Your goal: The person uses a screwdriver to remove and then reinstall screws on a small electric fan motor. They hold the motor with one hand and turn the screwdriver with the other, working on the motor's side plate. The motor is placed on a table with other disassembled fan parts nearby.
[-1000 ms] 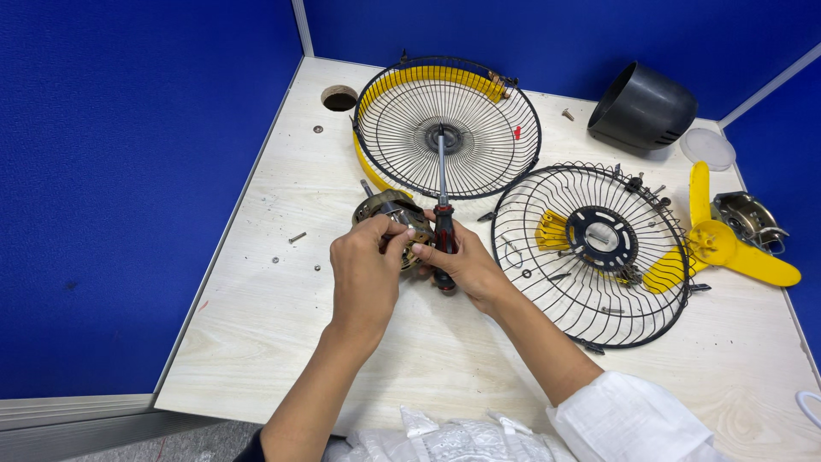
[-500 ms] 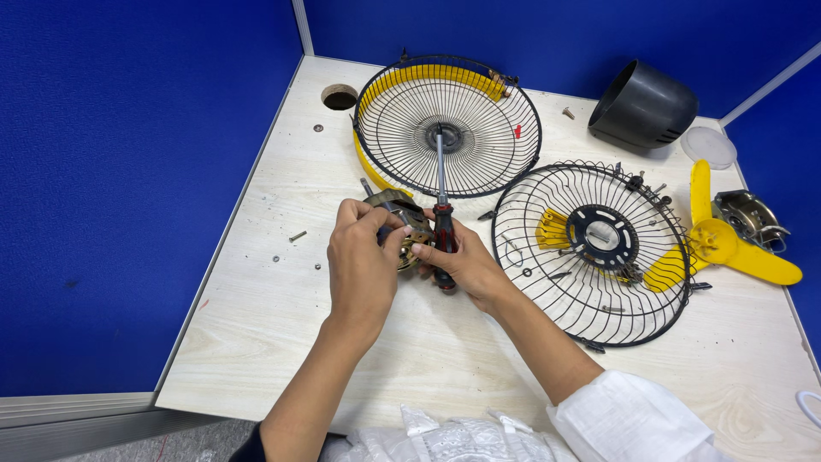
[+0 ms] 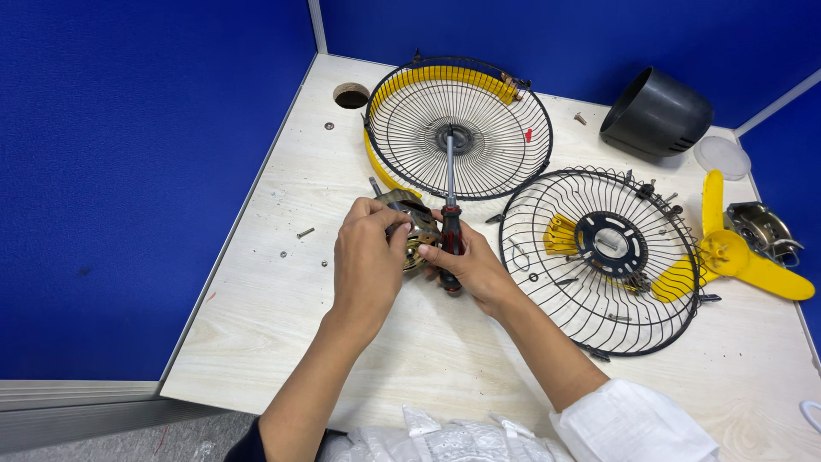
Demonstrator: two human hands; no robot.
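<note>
Head view shows the left hand curled around a small fan motor at table centre, fingers gripping its casing. At its 3 o'clock, the right hand closes on a red-and-black screwdriver, shaft pointing toward 12. Disassembly looks well advanced: both wire guards, the yellow blade and the dark rear cover lie apart; the motor itself remains intact.

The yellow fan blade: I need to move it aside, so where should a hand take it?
By the round hub of the yellow fan blade, from above: it lies flat on the table, and the hub is its thickest part; the thin blades offer less hold.
</note>
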